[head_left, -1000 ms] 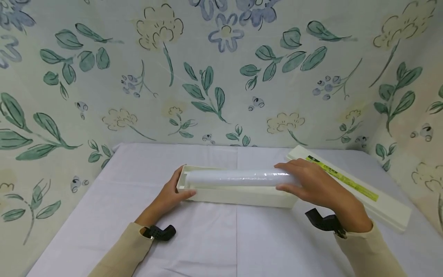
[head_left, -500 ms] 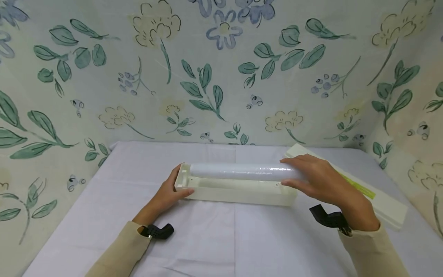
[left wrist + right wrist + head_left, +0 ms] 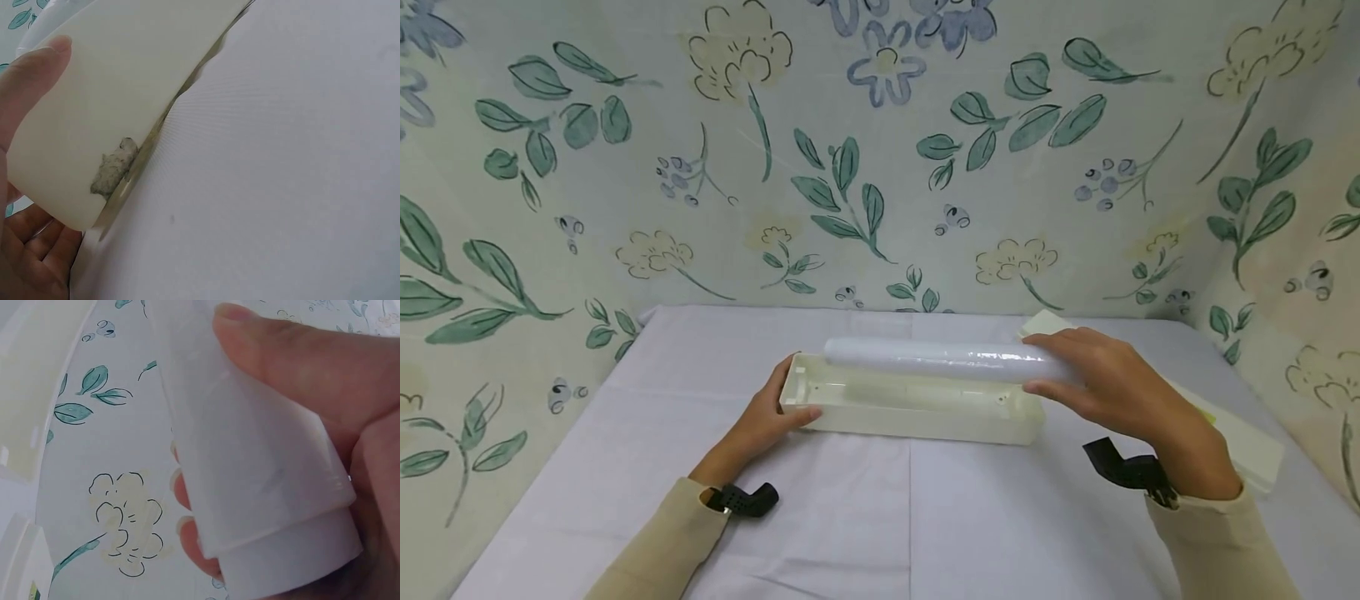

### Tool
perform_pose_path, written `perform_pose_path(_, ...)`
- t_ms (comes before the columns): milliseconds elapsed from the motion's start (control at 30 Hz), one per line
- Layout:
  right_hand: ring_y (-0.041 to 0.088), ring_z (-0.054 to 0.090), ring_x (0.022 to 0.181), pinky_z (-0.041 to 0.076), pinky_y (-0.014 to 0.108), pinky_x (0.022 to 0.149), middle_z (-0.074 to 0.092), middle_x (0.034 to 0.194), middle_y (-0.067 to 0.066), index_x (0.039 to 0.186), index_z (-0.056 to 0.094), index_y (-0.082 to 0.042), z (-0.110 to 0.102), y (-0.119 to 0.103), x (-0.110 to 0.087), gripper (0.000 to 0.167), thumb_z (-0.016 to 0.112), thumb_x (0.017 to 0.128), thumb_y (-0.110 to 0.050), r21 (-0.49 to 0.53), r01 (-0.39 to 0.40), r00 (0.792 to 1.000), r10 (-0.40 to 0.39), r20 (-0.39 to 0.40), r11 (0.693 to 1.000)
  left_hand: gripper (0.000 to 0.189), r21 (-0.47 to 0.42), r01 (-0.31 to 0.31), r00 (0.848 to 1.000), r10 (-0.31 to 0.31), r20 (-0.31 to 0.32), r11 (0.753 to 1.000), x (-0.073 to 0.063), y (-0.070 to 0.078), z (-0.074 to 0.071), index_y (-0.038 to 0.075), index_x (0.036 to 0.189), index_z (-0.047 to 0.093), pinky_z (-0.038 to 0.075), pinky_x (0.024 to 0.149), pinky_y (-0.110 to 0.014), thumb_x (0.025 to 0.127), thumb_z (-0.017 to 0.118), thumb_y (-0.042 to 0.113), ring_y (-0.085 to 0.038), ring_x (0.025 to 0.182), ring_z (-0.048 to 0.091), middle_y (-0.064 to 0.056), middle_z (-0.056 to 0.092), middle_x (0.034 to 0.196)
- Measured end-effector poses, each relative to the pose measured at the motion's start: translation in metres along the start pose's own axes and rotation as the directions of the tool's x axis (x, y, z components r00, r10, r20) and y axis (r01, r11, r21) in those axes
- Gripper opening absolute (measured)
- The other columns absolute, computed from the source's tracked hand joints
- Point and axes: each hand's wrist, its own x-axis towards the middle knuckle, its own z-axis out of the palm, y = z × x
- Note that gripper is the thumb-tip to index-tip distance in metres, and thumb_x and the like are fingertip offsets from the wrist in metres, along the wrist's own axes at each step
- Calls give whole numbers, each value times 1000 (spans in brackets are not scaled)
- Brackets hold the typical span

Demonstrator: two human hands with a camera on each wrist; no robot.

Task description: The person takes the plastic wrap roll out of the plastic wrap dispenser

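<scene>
A glossy white roll of plastic wrap [image 3: 932,358] is raised over the back edge of a long cream dispenser box [image 3: 917,423]. My right hand [image 3: 1105,379] grips the roll by its right end, thumb in front and fingers behind. In the right wrist view, the narrower core end [image 3: 287,559] sticks out past the wound film [image 3: 250,456]. At the box's left end, my left hand [image 3: 765,427] holds it with the thumb on the front wall. The left wrist view shows this wall [image 3: 137,69] close up, with a greyish lump [image 3: 114,169] on its lower edge.
Behind my right arm lies a long white lid [image 3: 1243,446] with a yellow-green label, partly hidden by the hand. A white cloth [image 3: 850,508] covers the table. A flowered fabric backdrop [image 3: 880,167] rises at the rear and sides.
My right hand has lifted the roll of plastic wrap out of the box, back and to the right, exposing the box's inside. My left hand keeps its hold on the box.
</scene>
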Motion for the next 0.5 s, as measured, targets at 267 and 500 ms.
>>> perform_pose_path(267,20,60,92,53,41,69,65,110,8,122,64,-10,-3,4,-5,51,83,76,-25,3,-21,1000,21,-11,1000,95,10,26,1000,-26,3,1000,-2,1,1,29,154,15,30,105,-57,82,76,37,-31,129,42,-7,40,146)
perform_pose_path(500,20,61,91,54,41,67,66,110,8,120,65,-9,-9,7,-5,52,85,74,-22,-6,-25,999,25,-40,1000,96,13,16,1000,-16,-5,1000,0,2,1,28,154,15,31,105,-58,82,76,38,-31,129,41,-8,40,147)
